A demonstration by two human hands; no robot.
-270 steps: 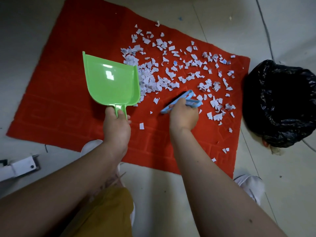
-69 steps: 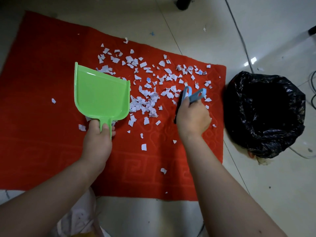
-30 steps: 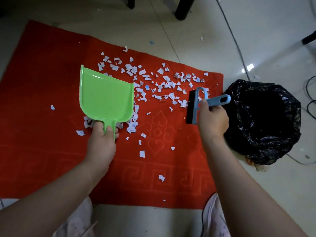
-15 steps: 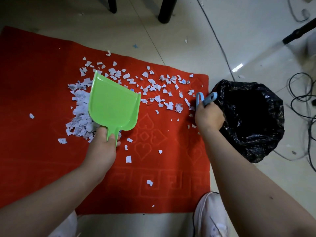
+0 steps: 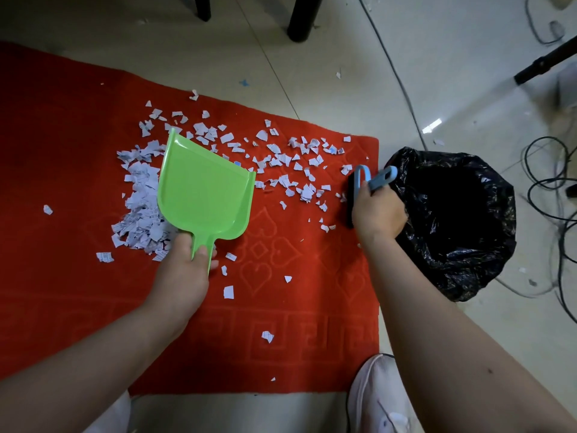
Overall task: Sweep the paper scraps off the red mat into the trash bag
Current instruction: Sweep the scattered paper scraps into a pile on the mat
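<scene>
Right now the right hand (image 5: 377, 214) grips the brush (image 5: 359, 185) at the mat's (image 5: 296, 307) right edge; scraps (image 5: 290, 170) lie leftward, toward the dustpan (image 5: 203, 189) gripped by the left hand (image 5: 184, 273); the bag (image 5: 452, 220) sits right.

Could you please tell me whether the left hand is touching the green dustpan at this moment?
Touching. The head view shows the left hand with its fingers curled round the handle of the green dustpan.

You see a red floor mat (image 5: 296, 307) embossed with hearts and a key-fret border, white paper scraps (image 5: 140, 210) with faint grid lines, a bright green plastic dustpan (image 5: 203, 192), a light-blue-handled hand brush (image 5: 363, 182) with black bristles, a glossy black trash bag (image 5: 452, 220).
</scene>
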